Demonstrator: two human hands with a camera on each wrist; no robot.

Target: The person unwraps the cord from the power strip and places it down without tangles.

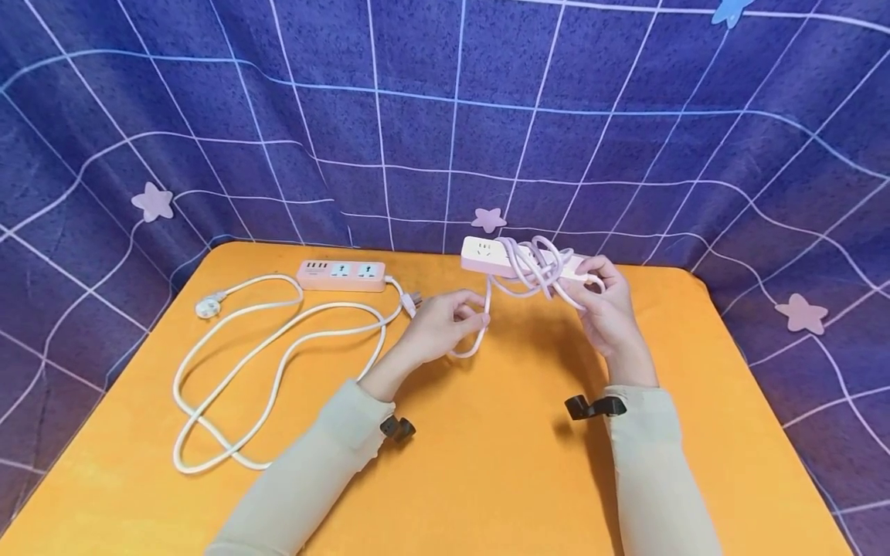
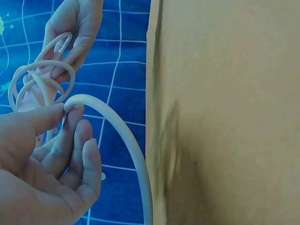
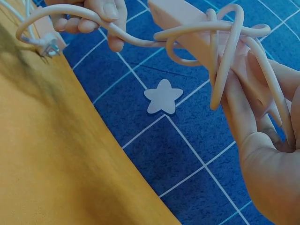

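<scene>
Orange table (image 1: 501,463); power strip (image 1: 490,255) above, right hand (image 1: 612,313) gripping it, left hand (image 1: 438,326) pinching cord (image 2: 125,133).

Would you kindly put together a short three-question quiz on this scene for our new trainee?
1. True or false: the left hand pinches a cord.
2. Which does the right hand hold: (A) a plug, (B) a wrapped power strip, or (C) a star?
3. Fill the gap: in the head view, the other power strip lies on the table, to the ____ of both hands.

Key: 1. True. 2. B. 3. left.
</scene>
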